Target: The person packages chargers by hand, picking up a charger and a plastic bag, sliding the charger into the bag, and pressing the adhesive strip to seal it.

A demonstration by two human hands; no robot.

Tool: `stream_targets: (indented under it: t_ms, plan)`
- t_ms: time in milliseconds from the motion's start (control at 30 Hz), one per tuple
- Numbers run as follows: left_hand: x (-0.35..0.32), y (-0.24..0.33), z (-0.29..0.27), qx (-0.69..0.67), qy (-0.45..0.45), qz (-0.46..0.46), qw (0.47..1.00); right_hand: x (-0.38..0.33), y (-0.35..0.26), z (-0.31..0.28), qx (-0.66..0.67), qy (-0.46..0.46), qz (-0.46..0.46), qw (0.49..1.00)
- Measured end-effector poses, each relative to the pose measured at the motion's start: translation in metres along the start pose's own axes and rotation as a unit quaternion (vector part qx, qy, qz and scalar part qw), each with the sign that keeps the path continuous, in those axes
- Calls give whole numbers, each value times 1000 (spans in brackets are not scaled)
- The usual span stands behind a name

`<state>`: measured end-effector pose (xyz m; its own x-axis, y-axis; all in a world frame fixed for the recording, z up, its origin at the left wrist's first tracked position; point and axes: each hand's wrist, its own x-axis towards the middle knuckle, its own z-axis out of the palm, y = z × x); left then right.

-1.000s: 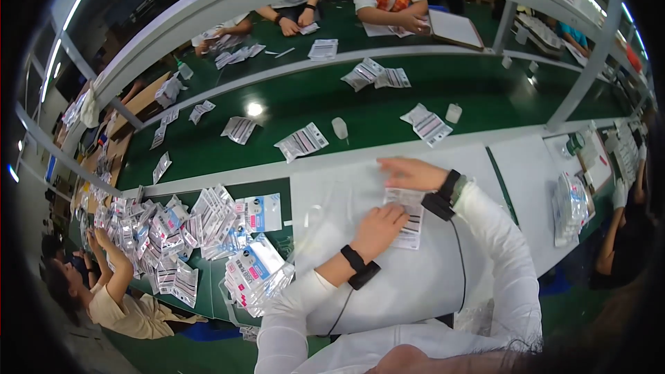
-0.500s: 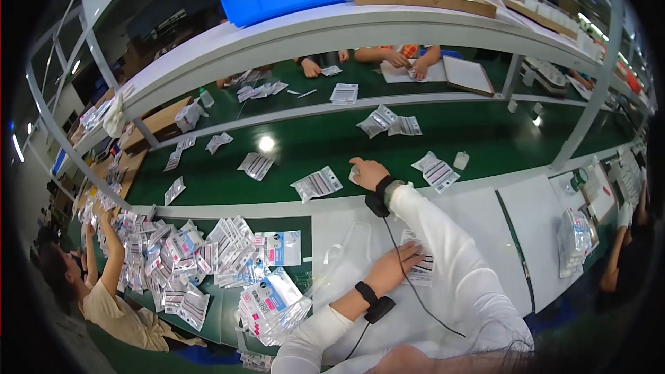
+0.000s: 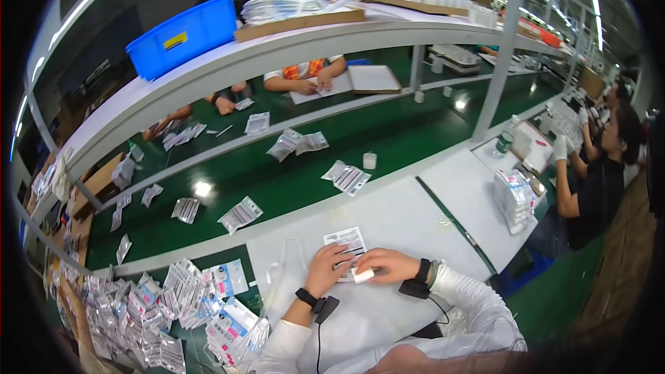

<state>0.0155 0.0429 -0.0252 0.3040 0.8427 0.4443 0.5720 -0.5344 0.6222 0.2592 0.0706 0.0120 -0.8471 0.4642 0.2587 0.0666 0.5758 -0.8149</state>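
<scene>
A flat printed plastic bag [image 3: 344, 239], white with dark text, lies on the light work surface in front of me. My left hand [image 3: 328, 270] has its fingers bent over the bag's lower left part; its thumb is hidden. From the right, my right hand [image 3: 389, 264] pinches a small white block-shaped piece [image 3: 362, 275] close by the bag's lower end. Whether the piece touches the bag I cannot tell. Both wrists wear black straps with small cabled boxes.
A heap of filled silvery bags [image 3: 149, 312] lies left, with a co-worker's arm beside it. Several bags and a white block [image 3: 369, 160] sit on the green belt [image 3: 291, 190]. Overhead runs a shelf with a blue bin [image 3: 183, 38]. At right are a bottle [image 3: 504, 143] and stacked bags [image 3: 512, 201].
My right hand has come back from the belt to the bag with a small white piece in it. The view has swung right. My left hand stays at the bag.
</scene>
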Motion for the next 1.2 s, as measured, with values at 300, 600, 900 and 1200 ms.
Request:
stream_targets:
  t_ms: [300, 600, 900, 1200]
  plan:
    - [9, 10, 14, 0, 24, -60, 998, -2, 1, 18, -259, 119, 11, 958]
    - [11, 12, 8, -22, 15, -78, 997, 4, -1, 24, -266, 151, 37, 951]
    - [4, 22, 0, 49, 27, -33, 998, 10, -17, 31, -285, 154, 123, 938]
    - [4, 24, 7, 128, 21, 27, 991, 27, 23, 7, -186, 160, 138, 960]
